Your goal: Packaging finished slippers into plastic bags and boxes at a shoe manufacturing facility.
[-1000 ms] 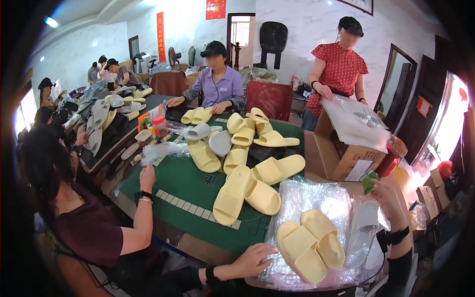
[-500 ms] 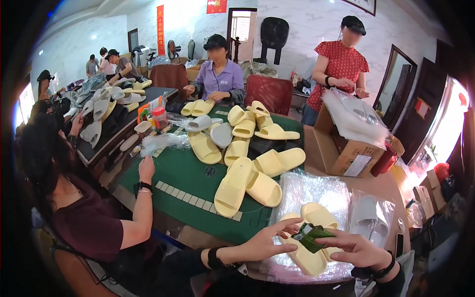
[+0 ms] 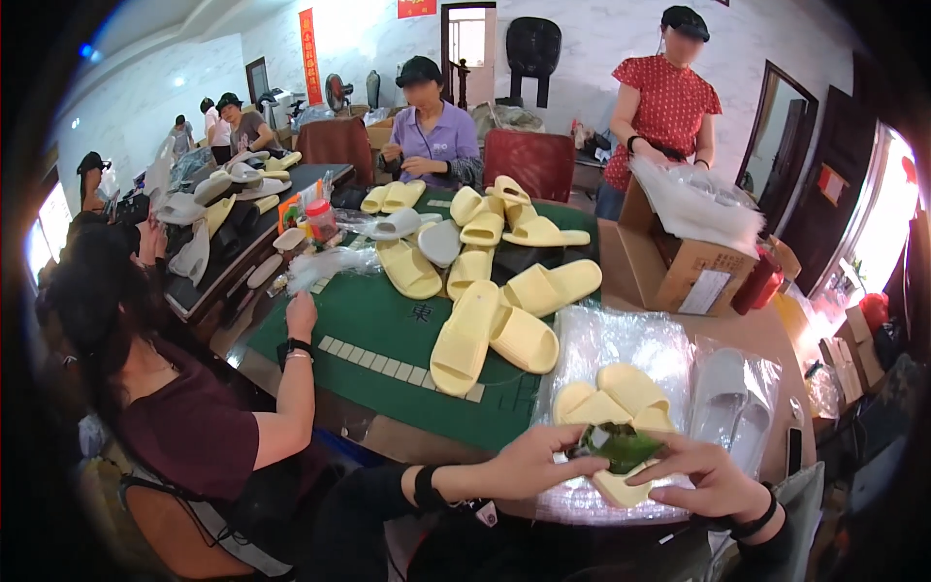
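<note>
A shiny green thing [image 3: 623,447] was pinched at its ends by the left hand [image 3: 535,466] and right hand [image 3: 713,480], over two yellow slippers [image 3: 635,390]. It seemed light, soft and slippery, best held by its edges. Farther off, more slippers [image 3: 465,335] were piled.

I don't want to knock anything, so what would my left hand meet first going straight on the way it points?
Your left hand would likely meet the green piece first; they look so close that they may be touching.
</note>
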A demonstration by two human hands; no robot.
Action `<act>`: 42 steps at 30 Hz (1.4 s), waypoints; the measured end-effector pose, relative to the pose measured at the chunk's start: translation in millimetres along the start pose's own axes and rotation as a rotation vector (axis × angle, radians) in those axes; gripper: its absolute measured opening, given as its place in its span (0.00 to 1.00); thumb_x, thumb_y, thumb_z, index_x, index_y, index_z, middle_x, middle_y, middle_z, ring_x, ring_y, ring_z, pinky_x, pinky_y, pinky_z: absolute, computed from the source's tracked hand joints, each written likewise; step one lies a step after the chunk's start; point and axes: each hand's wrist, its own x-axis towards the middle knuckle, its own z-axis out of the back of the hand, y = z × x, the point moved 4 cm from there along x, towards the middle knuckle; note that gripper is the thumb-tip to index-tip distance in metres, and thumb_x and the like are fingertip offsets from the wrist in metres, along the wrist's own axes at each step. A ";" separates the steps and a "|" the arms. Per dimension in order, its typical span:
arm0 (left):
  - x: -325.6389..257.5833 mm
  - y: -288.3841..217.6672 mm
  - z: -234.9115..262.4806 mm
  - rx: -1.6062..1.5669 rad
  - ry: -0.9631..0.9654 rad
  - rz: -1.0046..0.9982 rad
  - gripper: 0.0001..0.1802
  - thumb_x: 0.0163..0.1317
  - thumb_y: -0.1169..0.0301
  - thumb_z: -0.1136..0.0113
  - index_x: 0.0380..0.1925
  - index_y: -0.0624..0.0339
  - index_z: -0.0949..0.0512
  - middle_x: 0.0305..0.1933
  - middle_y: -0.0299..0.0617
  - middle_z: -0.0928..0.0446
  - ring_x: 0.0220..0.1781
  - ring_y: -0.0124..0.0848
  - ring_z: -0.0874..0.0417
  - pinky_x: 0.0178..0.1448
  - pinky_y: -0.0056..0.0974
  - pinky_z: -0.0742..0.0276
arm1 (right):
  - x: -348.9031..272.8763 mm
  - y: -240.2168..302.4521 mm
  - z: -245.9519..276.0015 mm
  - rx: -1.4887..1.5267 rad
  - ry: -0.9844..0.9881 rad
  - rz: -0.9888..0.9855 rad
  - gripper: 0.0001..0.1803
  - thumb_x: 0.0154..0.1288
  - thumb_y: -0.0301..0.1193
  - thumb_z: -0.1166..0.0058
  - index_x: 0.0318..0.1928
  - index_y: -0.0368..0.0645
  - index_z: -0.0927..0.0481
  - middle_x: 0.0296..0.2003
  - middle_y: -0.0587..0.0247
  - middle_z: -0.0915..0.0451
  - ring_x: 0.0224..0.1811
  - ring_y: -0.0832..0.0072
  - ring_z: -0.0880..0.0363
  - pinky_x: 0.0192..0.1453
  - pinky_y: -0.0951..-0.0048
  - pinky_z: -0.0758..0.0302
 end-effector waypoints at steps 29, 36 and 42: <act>-35.3 -133.3 -17.4 0.490 -0.026 -1.105 0.12 0.54 0.74 0.33 0.39 0.63 0.20 0.35 0.52 0.17 0.32 0.40 0.18 0.30 0.34 0.25 | -51.6 86.0 -19.6 -0.059 -0.461 0.741 0.12 0.57 0.25 0.35 0.36 0.25 0.19 0.23 0.47 0.20 0.21 0.59 0.20 0.30 0.59 0.20; -46.9 -149.6 -15.6 0.545 -0.171 -1.292 0.12 0.59 0.76 0.39 0.43 0.59 0.20 0.37 0.48 0.18 0.35 0.39 0.20 0.31 0.34 0.26 | -36.1 94.2 -21.3 -0.102 -0.416 0.960 0.12 0.56 0.26 0.34 0.32 0.26 0.18 0.22 0.49 0.20 0.20 0.64 0.21 0.25 0.71 0.23; -59.6 -169.5 -16.6 0.598 -0.165 -1.350 0.16 0.57 0.75 0.38 0.48 0.56 0.22 0.44 0.50 0.20 0.40 0.42 0.20 0.36 0.37 0.24 | -27.7 126.6 -21.3 -0.119 -0.405 1.026 0.10 0.64 0.27 0.46 0.38 0.29 0.20 0.31 0.43 0.19 0.31 0.54 0.18 0.36 0.59 0.20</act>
